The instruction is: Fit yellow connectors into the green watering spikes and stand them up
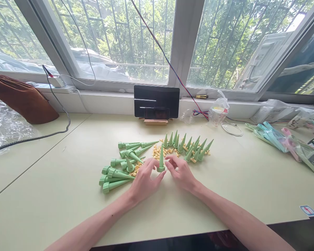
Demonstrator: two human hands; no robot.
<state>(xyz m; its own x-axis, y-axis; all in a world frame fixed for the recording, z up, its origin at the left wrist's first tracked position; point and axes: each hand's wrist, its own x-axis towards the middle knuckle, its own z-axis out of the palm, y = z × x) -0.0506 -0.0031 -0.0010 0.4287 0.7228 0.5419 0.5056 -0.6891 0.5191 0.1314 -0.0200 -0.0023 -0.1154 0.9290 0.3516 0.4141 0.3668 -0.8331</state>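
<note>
My left hand is closed on the base of a green plastic watering spike, which stands point up between my hands. Just to its right is my right hand, its thumb and fingertips curled together beside the spike; whatever they pinch is hidden. Small yellow valve pieces lie in a loose pile behind my hands. To the left, several green spikes rest on their sides, and a shorter green cone stands among them. Behind my right hand, several upright spikes stand in a group, some with yellow pieces at the base.
A black tablet on a small stand leans near the window, with a phone before it. A bagged cup and a white cable lie right of it. Packaged items are at right; a brown bag lies left.
</note>
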